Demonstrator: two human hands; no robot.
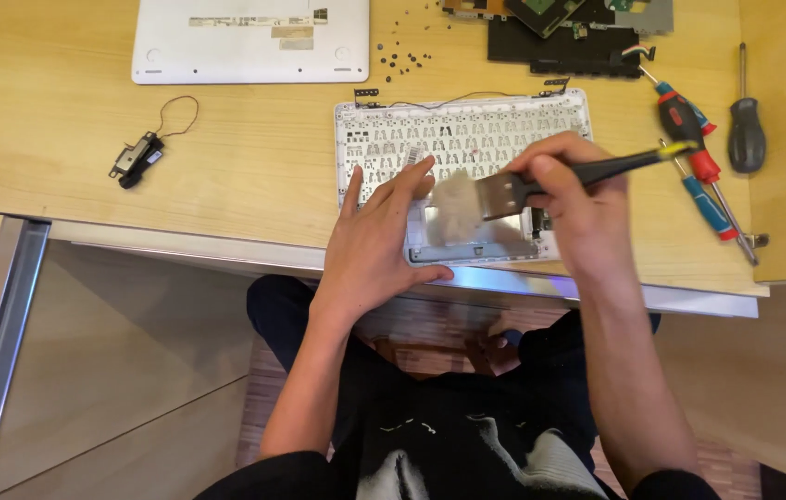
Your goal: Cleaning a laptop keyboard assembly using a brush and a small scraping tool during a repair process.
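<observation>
A white laptop keyboard frame (467, 130) lies inside-up near the desk's front edge. My left hand (379, 245) rests flat on its lower left part, fingers spread, holding it down. My right hand (578, 199) grips a black-handled paintbrush (597, 171) with a yellow tip. The brush's pale bristles (456, 206) are blurred over the frame's lower middle, close to my left fingers.
A white laptop bottom cover (249, 42) lies at the back left, with several small black screws (402, 57) beside it. Dark circuit boards (564, 32) sit at the back. Screwdrivers (698, 157) lie right. A small speaker with wire (138, 157) lies left on the wooden desk (60, 111).
</observation>
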